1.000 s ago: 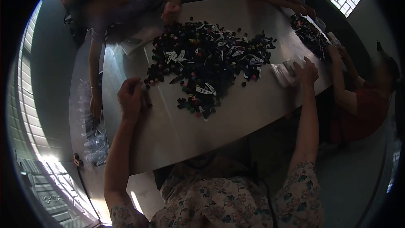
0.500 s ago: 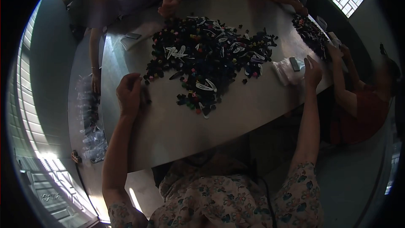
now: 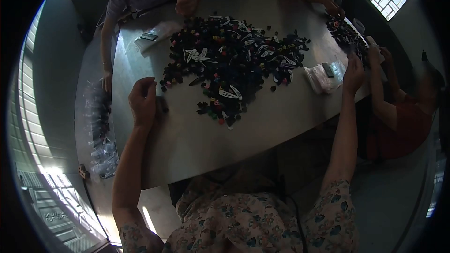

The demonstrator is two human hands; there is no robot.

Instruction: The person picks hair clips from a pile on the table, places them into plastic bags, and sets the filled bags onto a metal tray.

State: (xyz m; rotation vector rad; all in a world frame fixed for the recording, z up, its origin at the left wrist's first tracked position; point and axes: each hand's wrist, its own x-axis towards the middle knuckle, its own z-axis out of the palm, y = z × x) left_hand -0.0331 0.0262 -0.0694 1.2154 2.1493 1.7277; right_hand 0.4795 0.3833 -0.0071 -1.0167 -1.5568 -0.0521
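Observation:
A large heap of hair clips [image 3: 225, 61] covers the middle of the metal table: mostly small dark pieces, with white snap clips and bits of red, yellow and pink. My left hand [image 3: 142, 99] is at the left of the heap, fingers curled towards the thumb; whatever they may hold is hidden. Beside it a small dark thing [image 3: 164, 108] shows on the table. My right hand [image 3: 355, 75] is just right of a stack of clear plastic bags [image 3: 318, 80], its fingers drawn together. I cannot make out anything in them. A dark rectangular piece [image 3: 328, 70] lies on those bags.
Across the table, a co-worker's hand [image 3: 186, 4] is behind the heap, near another clear bag [image 3: 146, 42]. Two people in red work at a second clip pile [image 3: 346, 35] on the right. Filled bags [image 3: 104, 157] lie on a lower surface to the left.
My right hand has moved a little up and right, away from the bag stack. My left hand has barely shifted. The co-worker across the table has straightened somewhat.

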